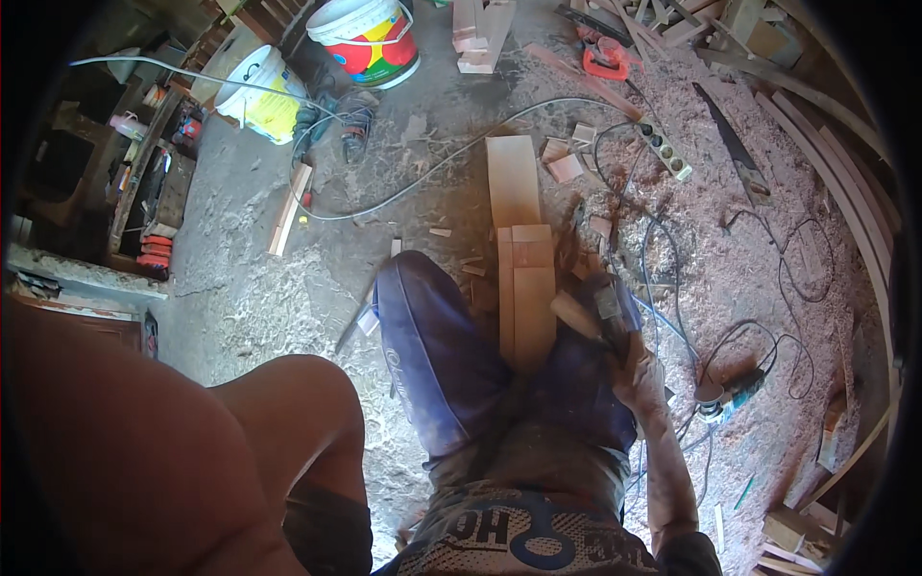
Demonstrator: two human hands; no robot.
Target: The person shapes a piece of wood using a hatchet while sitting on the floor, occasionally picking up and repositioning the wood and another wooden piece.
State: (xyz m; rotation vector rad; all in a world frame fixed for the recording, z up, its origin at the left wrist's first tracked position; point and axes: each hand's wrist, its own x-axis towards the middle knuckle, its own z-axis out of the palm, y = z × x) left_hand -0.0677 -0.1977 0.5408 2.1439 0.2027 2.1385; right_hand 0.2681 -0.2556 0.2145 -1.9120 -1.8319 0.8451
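My left arm [317, 394] is raised with the elbow bent, close to the camera, and its hand is out of the picture. At the right of my lap, my right hand [638, 379] is closed at a dark tool with a greyish metal part [609, 305]. A pale, rounded wooden piece [576, 315] sticks out beside it; I cannot make out the tool's kind. Between my knees in blue trousers [432, 355] lie long pieces of wood [533, 307], butted against a wider pale board [514, 178] on the floor.
Two buckets [365, 48] stand at the far left, near a power tool [355, 125]. A grey cable [423, 187] crosses the floor to a power strip [665, 154]. To the right are a handsaw [735, 144], an angle grinder [720, 403], shavings and long boards [836, 182].
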